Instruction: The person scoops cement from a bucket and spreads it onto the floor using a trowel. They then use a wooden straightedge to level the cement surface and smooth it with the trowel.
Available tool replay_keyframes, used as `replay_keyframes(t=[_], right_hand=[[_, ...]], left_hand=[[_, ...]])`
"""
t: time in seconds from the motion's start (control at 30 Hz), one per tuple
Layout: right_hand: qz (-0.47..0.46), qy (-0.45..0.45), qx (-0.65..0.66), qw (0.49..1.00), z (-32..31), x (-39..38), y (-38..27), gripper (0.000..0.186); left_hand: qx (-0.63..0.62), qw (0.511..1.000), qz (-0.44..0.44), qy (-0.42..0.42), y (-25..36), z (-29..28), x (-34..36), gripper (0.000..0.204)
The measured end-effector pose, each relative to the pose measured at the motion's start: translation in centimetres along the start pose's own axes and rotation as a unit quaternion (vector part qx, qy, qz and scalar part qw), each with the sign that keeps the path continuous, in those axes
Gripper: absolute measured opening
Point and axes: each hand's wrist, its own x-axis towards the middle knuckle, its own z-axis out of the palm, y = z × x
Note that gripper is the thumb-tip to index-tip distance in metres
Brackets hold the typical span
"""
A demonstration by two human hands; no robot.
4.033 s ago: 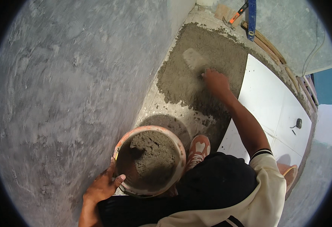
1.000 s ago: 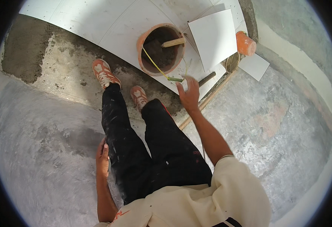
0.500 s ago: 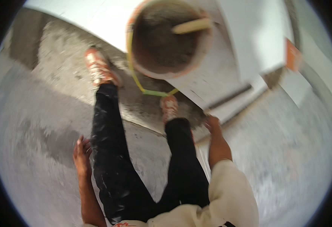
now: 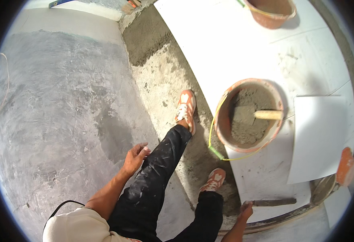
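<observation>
A building site, shown by spread mortar (image 4: pixel 146 37) and white tiles (image 4: pixel 241 52).

To my left a mottled grey wall (image 4: pixel 64 101) rises, blotched with a darker patch (image 4: pixel 114 137) low down and marked by a thin cord (image 4: pixel 7 70) at its outer side. A strip of rough, bare concrete (image 4: pixel 155 86) runs along its foot. Beyond that, white tiles (image 4: pixel 233 48) cover the floor, their joints faint. Strong light bleaches them, while soft shadows dull the right side.
</observation>
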Motion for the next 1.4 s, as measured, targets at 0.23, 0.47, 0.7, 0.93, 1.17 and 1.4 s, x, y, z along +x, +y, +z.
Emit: replay_keyframes(t=[0.23,0.47,0.7,0.93,1.17,1.4], right_hand=[[-0.183,-0.091,0.283,0.937,-1.6,-23.7,-14.4,0.04],[-0.195,-0.191,0.149,0.95,8.0,-44.4,-19.5,0.036],[-0.17,-0.377,0.067,0.908,24.1,-53.2,-22.5,0.069],[0.163,-0.603,0.138,0.769,39.3,-53.9,-21.1,0.055],[-0.222,-0.487,-0.358,0.765,53.8,-49.9,-25.9,0.04],[-0.456,0.065,-0.801,0.382,46.9,-23.6,-35.4,0.057]], left_hand=[[0.093,0.989,0.077,-0.086,6.0,2.7,-6.3,0.049],[0.036,0.897,0.275,-0.346,13.9,6.9,-15.6,0.064],[0.012,0.837,0.5,-0.224,18.7,1.5,-18.4,0.071],[0.038,0.842,0.527,0.109,19.6,-5.5,-13.8,0.05],[0.034,0.871,0.427,0.242,20.6,-14.1,-0.2,0.033],[-0.159,0.91,0.199,0.327,18.3,-19.4,7.8,0.031]])
